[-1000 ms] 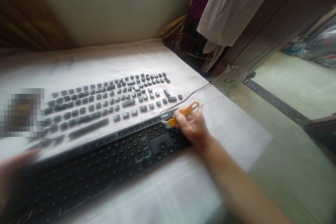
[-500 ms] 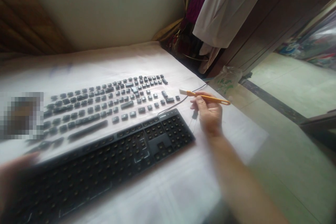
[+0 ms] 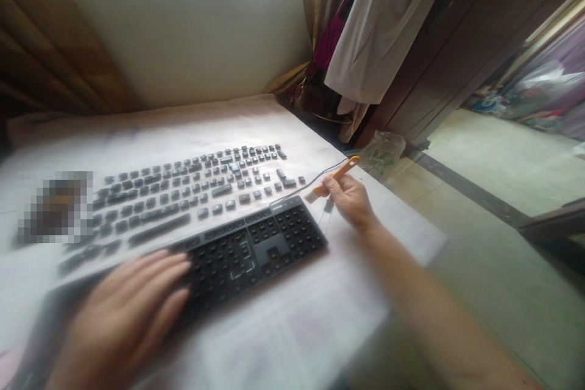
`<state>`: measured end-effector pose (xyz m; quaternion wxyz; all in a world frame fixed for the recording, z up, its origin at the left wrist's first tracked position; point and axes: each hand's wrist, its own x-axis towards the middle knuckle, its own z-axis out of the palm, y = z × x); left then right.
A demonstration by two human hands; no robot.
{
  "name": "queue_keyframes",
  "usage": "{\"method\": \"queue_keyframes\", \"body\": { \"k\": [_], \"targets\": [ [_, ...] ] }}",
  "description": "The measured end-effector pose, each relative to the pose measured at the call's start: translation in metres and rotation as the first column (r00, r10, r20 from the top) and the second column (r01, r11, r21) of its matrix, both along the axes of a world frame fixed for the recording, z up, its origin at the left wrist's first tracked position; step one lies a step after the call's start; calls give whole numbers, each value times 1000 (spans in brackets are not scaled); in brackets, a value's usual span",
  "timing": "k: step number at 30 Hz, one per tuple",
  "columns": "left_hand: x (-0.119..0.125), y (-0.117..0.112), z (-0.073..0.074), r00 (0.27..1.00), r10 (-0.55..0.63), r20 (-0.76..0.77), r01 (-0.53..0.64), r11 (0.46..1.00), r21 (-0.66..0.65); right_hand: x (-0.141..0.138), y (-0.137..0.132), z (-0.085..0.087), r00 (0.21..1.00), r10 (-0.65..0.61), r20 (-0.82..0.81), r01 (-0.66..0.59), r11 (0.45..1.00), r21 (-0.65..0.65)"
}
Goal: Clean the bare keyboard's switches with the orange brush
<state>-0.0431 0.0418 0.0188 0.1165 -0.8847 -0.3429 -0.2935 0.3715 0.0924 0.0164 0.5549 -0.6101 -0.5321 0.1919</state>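
Observation:
A black keyboard (image 3: 274, 250) with its keycaps off lies slantwise on the white-covered table. Over its left half is my left hand (image 3: 132, 311), palm down with fingers stretched out; whether it touches the keyboard I cannot tell. My right hand (image 3: 345, 198) grips a small brush (image 3: 337, 175) by its orange handle, the pale bristles pointing down near the keyboard's far right corner. Just below that hand lies a small dark-ended tool (image 3: 326, 210) with thin wire-like prongs. Loose black keycaps (image 3: 176, 200) stand in rows behind the keyboard.
A blurred-out dark item (image 3: 57, 204) lies left of the keycaps. The keyboard's cable (image 3: 315, 178) runs off toward the table's right edge. Beyond that edge are a plastic bag (image 3: 384, 149), hanging clothes (image 3: 388, 30) and tiled floor. A wall rises behind the table.
My left hand has come in from the left edge over the keyboard. The brush has swung round, its bristles now down toward the keyboard and its handle end up. The camera view has shifted.

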Motion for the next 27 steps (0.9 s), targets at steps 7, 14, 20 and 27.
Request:
{"method": "queue_keyframes", "body": {
  "k": [7, 14, 20, 27],
  "targets": [
    [122, -10, -30, 958, -278, -69, 278, 961, -11, -6, 34, 2, 994, 62, 95, -63, 998, 10],
    [153, 5, -40, 944, -304, -132, 307, 952, 2, -1, 52, -7, 1000, 12, 20, -13, 999, 51],
    [155, 2, -35, 955, -281, -94, 280, 960, -19, -7, 50, -15, 983, 93, -156, -91, 996, 23],
    [195, -16, -43, 895, -445, -32, 446, 893, 54, -6, 43, -14, 967, 125, -221, -124, 992, 19]
  ]
}}
